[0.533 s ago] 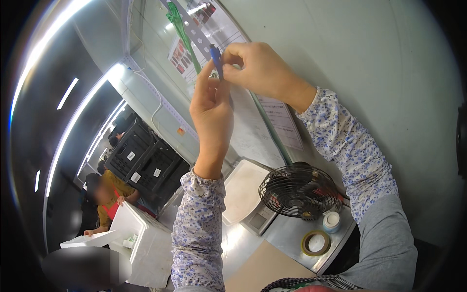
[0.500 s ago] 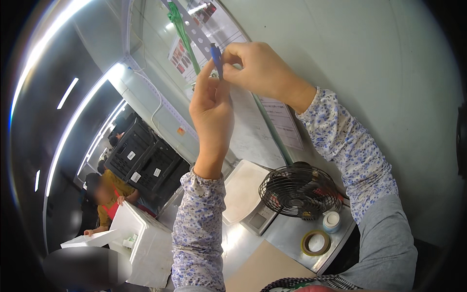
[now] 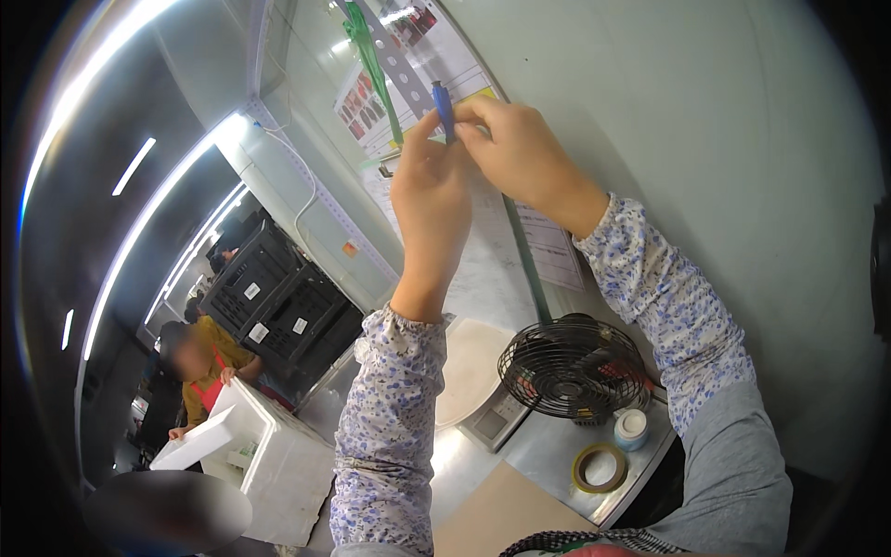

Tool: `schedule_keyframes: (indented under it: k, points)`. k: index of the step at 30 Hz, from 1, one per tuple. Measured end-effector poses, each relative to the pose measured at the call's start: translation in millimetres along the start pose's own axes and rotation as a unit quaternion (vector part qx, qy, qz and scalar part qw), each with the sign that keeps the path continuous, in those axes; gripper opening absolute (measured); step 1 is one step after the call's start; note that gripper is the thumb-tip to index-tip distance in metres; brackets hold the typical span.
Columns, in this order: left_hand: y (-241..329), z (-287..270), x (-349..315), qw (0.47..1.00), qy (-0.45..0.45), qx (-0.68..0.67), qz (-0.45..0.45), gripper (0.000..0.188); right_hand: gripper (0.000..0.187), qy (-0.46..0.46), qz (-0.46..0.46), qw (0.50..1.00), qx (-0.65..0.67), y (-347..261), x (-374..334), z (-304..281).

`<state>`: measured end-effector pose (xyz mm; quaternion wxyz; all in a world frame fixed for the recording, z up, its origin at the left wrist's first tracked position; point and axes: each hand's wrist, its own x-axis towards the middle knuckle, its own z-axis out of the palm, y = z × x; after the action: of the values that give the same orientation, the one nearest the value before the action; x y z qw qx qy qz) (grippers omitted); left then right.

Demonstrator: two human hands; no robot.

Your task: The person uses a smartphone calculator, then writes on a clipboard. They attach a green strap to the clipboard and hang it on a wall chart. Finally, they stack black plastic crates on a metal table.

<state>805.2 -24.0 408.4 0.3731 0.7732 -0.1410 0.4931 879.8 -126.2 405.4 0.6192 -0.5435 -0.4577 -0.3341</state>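
Note:
Raised in front of the wall, my left hand (image 3: 432,190) and my right hand (image 3: 520,148) meet at a slim blue pen (image 3: 444,107). It stands nearly upright between my fingertips, its dark end pointing up. Fingers of both hands are closed in a pinch around its lower part, which they partly hide. Just left of the pen hangs a bunched green plastic strip (image 3: 371,65), next to a perforated metal upright (image 3: 408,79). Behind my hands is a clipboard (image 3: 492,251) with paper, leaning on the wall.
Below stand a white-topped scale (image 3: 473,357), a black caged fan (image 3: 574,367), a tape roll (image 3: 600,467) and a small lidded tub (image 3: 632,429) on a metal table. At left, a person (image 3: 218,367) handles a white foam box (image 3: 288,473) near black crates (image 3: 269,297).
My hands and the pen sit slightly farther right and a little lower in the view, which has itself shifted. At left, the person's foam lid has tilted up.

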Motion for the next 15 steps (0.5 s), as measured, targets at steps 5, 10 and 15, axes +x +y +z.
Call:
schedule_keyframes:
  k: [5, 10, 15]
  points:
    - [-7, -1, 4, 1.0, -0.005, 0.009, -0.018, 0.041, 0.027, -0.006, 0.042, 0.999, -0.007, 7, -21, -4]
    - [-9, -3, 3, 0.999, 0.006, -0.024, -0.025, 0.039, 0.027, -0.024, 0.049, 0.997, 0.052, 5, -35, -1]
    - [-12, -4, 3, 1.0, -0.004, 0.017, -0.011, 0.035, 0.021, -0.014, 0.03, 0.999, 0.009, -2, -36, -5]
